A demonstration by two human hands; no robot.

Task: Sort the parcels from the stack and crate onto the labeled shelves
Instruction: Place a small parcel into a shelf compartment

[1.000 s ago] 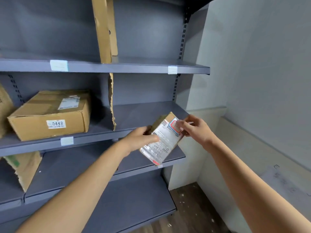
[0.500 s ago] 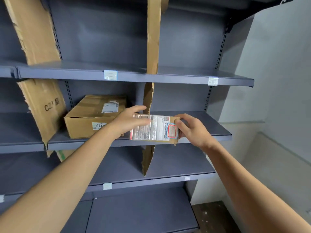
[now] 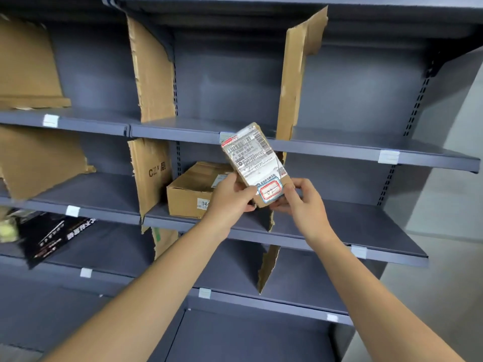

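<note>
A small brown parcel point(image 3: 254, 163) with a white shipping label and a red-and-blue sticker stands tilted upright in front of the grey shelving. My left hand point(image 3: 230, 198) grips its lower left edge and my right hand point(image 3: 300, 201) grips its lower right corner. The parcel's top reaches the front edge of the upper shelf point(image 3: 326, 148), where a white label tag point(image 3: 388, 156) sits to the right. Behind my left hand a larger cardboard box point(image 3: 190, 192) with a printed number tag rests on the middle shelf point(image 3: 366, 231).
Torn cardboard dividers point(image 3: 290, 87) split the shelves into bays; another divider point(image 3: 151, 178) stands left of the box. A black package point(image 3: 49, 237) lies on a lower left shelf. A pale wall point(image 3: 457, 178) bounds the shelving on the right.
The parcel has turned from lying level to standing upright and has risen toward the upper shelf. The view has swung left and up, showing more bays.
</note>
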